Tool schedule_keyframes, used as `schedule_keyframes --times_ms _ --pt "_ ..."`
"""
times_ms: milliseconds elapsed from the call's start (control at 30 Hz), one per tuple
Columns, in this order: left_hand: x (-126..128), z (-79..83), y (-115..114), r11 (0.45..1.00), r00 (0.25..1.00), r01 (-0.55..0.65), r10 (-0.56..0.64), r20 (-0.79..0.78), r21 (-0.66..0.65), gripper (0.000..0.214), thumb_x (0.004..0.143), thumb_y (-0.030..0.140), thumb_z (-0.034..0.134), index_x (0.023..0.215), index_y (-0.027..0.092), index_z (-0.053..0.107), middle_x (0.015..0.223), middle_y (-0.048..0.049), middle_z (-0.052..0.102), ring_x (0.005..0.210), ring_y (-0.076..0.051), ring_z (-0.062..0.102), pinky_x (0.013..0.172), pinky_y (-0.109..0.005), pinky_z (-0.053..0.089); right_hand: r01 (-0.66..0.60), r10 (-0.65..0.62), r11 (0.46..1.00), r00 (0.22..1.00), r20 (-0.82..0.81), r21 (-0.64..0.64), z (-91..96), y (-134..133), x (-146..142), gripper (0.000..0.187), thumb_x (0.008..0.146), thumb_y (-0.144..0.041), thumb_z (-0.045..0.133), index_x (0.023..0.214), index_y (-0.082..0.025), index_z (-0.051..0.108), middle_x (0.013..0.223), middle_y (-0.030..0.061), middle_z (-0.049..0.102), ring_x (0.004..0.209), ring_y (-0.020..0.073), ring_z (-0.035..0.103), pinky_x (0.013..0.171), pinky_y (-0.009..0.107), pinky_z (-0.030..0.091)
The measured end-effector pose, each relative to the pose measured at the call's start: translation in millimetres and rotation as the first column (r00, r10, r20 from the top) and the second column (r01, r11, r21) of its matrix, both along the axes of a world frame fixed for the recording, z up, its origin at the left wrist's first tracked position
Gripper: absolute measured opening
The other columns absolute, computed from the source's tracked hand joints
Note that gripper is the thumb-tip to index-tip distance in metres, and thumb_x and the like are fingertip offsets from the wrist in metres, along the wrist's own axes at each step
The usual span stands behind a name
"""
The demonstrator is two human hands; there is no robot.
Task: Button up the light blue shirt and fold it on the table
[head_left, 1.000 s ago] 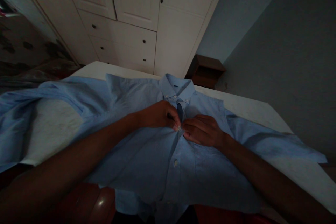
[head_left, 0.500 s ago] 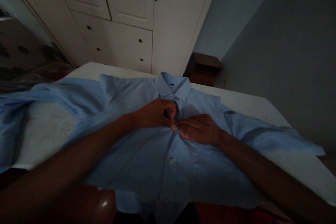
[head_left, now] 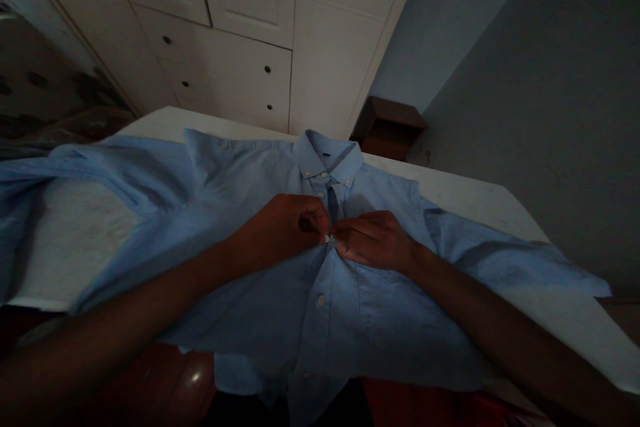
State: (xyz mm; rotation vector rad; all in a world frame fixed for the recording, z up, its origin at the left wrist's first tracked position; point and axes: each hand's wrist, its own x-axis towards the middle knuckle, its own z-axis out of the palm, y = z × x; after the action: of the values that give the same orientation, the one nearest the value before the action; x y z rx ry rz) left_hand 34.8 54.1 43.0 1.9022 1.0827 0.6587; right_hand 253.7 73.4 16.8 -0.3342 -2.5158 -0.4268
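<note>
A light blue button-up shirt (head_left: 250,180) lies spread face up, its collar (head_left: 330,157) at the far side and its sleeves out to both sides. My left hand (head_left: 287,227) pinches at the front placket, thumb and forefinger meeting by a small white button (head_left: 327,238). From the other side my right hand (head_left: 373,239) grips the placket's edge at the same spot, fingers pressed together. The two hands' fingertips nearly touch. Just above them the placket gaps a little. Below, another button (head_left: 321,300) shows on the front.
The shirt rests on a white table (head_left: 465,177), its lower hem hanging over the near edge. Behind stands a white wardrobe (head_left: 230,73) with dark knobs. A brown box-like cabinet (head_left: 395,117) is by the wall. Something shiny red (head_left: 170,373) sits below the near edge.
Both hands stay at the same button, with the left fingertips slightly shifted and the button more visible between them. The camera view has moved slightly.
</note>
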Motion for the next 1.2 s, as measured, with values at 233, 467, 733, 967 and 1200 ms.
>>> schedule_keyframes --times_ms 233,467,733,967,1200 --pt "2.3 -3.7 -7.3 0.993 0.995 -0.025 0.035 -0.091 0.118 0.008 0.077 0.014 0.058 0.078 0.02 0.063 0.077 0.002 0.07 0.071 -0.013 0.064 0.069 -0.025 0.046 -0.031 0.031 0.999 0.999 -0.004 0.03 2.6 -1.6 0.5 0.015 0.091 -0.022 0.056 0.081 -0.017 0.066 0.089 -0.0008 0.075 0.053 0.0068 0.06 0.05 0.022 0.046" --pt "2.4 -3.3 3.4 0.996 0.994 -0.053 0.059 -0.089 0.067 0.006 0.074 0.012 0.059 0.073 0.018 0.06 0.072 0.0014 0.067 0.067 -0.013 0.062 0.064 -0.024 0.045 -0.035 0.035 0.997 0.999 0.012 0.064 2.5 -2.0 -1.8 0.014 0.09 -0.018 0.058 0.079 -0.017 0.066 0.087 -0.0015 0.075 0.052 0.0075 0.057 0.052 0.024 0.046" --pt "10.7 -4.8 -37.7 0.967 0.956 -0.195 0.225 -0.188 0.166 0.015 0.081 0.016 0.054 0.092 0.021 0.063 0.088 -0.0031 0.069 0.085 -0.02 0.063 0.079 -0.033 0.047 -0.012 0.007 0.997 0.998 0.061 0.082 5.2 -3.0 -1.6 0.021 0.093 -0.018 0.053 0.078 -0.018 0.068 0.085 -0.001 0.074 0.055 0.0079 0.056 0.053 0.023 0.046" --pt "20.5 -13.4 -39.7 0.932 0.914 -0.144 0.254 -0.315 0.333 0.016 0.087 0.017 0.048 0.09 0.02 0.063 0.086 -0.0048 0.067 0.086 -0.021 0.061 0.082 -0.036 0.045 -0.001 -0.005 0.995 0.998 0.058 0.1 2.4 -2.8 -1.4 0.026 0.092 -0.014 0.051 0.07 -0.018 0.065 0.08 -0.0025 0.073 0.052 0.0075 0.053 0.052 0.023 0.042" --pt "19.6 -10.2 -41.8 0.922 0.931 -0.341 0.359 -0.073 0.184 0.016 0.081 0.013 0.052 0.081 0.021 0.066 0.082 -0.0011 0.07 0.079 -0.017 0.064 0.077 -0.031 0.048 -0.018 0.005 0.992 0.995 0.102 0.126 0.7 -2.4 1.5 0.024 0.094 -0.015 0.049 0.079 -0.019 0.067 0.09 -0.0033 0.074 0.055 0.0077 0.054 0.053 0.025 0.041"
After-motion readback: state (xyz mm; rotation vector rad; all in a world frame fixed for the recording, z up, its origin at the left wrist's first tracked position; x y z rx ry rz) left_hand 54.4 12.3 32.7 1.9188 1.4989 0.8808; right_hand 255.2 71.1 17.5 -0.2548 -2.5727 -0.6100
